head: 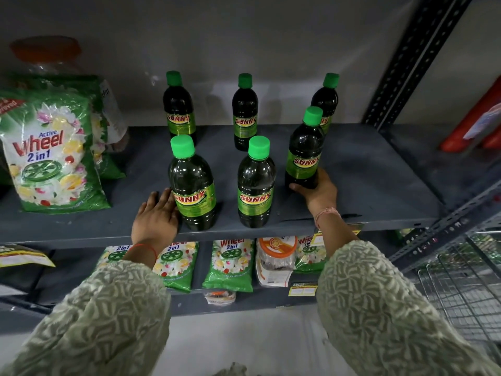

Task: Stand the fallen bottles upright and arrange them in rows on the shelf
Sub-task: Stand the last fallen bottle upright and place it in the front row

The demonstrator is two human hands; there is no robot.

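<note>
Several dark bottles with green caps and "SUNNY" labels stand upright in two rows on the grey shelf (374, 185). The back row holds three: left (179, 109), middle (244, 112), right (326, 101). In front stand a left bottle (193, 185), a middle one (254, 185) and a right one (305, 150). My left hand (156, 215) lies flat against the base of the front left bottle. My right hand (318, 192) wraps around the base of the front right bottle. No bottle lies on its side.
Green "Wheel" detergent bags (48, 156) stand at the shelf's left, with a clear jar (46, 55) behind. The lower shelf holds more bags (230, 264) and a jar (275, 256). A slotted steel upright (406, 69) and a wire basket (466, 286) stand at right.
</note>
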